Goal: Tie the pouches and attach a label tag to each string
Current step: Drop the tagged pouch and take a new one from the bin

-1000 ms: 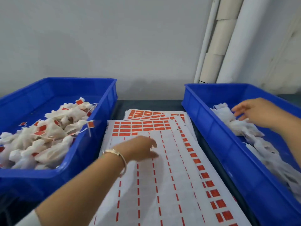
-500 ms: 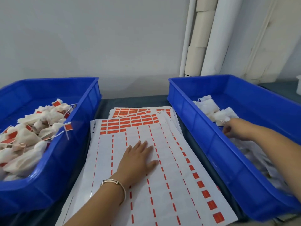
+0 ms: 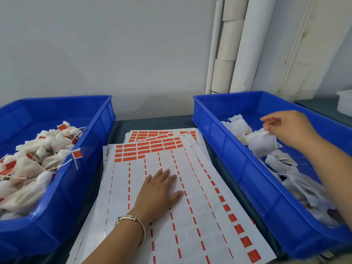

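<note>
We judge the job to be well under way but far from over. The blue bin on the left (image 3: 62, 189) holds a heap of finished pouches (image 3: 34, 168), each gathered at the neck and carrying a small red label tag (image 3: 77, 154) on its string. The blue bin on the right (image 3: 247, 180) holds the untied pouches (image 3: 261, 143), flat white bags lying loose from its far end down to its near end, so a good number remain to be tied and tagged.

Between the two bins lies a stack of label sheets (image 3: 200, 216). On the top sheet most labels are gone; red ones remain in a few rows at the far end and in a column down the right edge. The sheets beneath show full red rows at their far edge, so we think supply is no constraint.

Our left hand (image 3: 162, 189) lies palm down on the top sheet, fingers straight and lightly spread toward the far side, pressing the paper flat and holding nothing. A metal bangle (image 3: 133, 221) circles that wrist.

Our right hand (image 3: 287, 128) reaches over the right bin's far end, forearm crossing the bin from the near right. Its fingertips are curled downward, pinching the top edge of one untied pouch and apparently lifting it. Tying this pouch looks like the step in hand.
</note>
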Demonstrator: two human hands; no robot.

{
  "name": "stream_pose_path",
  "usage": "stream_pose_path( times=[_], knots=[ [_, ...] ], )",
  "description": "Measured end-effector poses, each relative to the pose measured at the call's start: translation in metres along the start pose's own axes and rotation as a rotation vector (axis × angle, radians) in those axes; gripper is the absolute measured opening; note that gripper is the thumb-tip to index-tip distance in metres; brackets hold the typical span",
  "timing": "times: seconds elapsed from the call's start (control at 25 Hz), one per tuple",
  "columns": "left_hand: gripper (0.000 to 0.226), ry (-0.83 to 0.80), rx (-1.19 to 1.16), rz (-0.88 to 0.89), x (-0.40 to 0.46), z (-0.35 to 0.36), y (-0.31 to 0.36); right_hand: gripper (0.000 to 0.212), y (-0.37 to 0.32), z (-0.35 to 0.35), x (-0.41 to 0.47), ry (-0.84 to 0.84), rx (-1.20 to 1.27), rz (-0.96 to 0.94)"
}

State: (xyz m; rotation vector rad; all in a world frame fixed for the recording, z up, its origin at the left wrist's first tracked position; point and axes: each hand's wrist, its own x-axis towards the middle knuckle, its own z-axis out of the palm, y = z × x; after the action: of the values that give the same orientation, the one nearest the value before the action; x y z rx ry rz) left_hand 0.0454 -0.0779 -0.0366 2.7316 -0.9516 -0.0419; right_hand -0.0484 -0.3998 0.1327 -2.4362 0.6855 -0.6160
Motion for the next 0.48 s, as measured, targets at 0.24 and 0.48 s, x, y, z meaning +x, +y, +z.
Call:
stream_pose_path(
  times=[0.24,0.48],
  knots=[
    [0.068,-0.085,0.017,0.007,0.002,-0.005,-0.001,0.025,-0.078,-0.004,-0.012,0.110,0.273,-0.215],
    [0.085,-0.098,-0.668,-0.074,0.013,-0.064,0.009,0.026,-0.152,0.044,-0.042,-0.059,0.402,-0.329]
  ],
)
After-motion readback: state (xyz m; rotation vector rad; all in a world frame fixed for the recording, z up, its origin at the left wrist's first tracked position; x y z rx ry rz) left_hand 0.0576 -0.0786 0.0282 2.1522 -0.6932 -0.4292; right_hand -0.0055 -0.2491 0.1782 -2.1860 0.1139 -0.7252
